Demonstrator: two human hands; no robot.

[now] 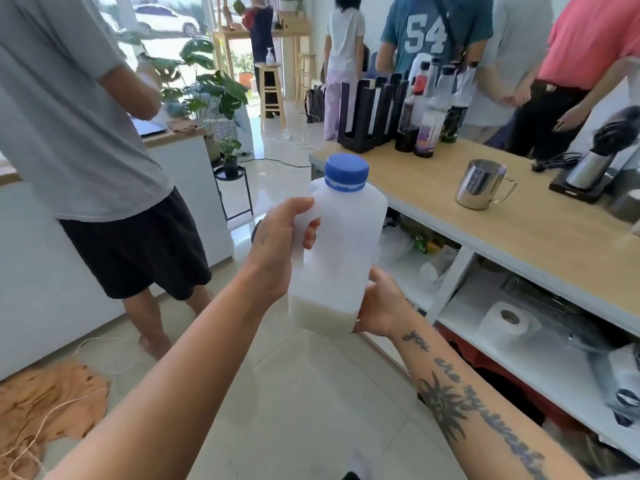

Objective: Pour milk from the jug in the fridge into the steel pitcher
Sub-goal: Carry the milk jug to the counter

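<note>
With the left hand (277,244) gripping the handle of the upright, capped milk jug (337,258) and the right hand (381,306) cupping its base, the steel pitcher (479,183) stands on the counter (519,237) up and right, nearer the right hand.

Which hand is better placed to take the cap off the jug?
The left hand. It grips the jug near the top, close under the blue cap. The right hand supports the bottom, farther from the cap.
</note>
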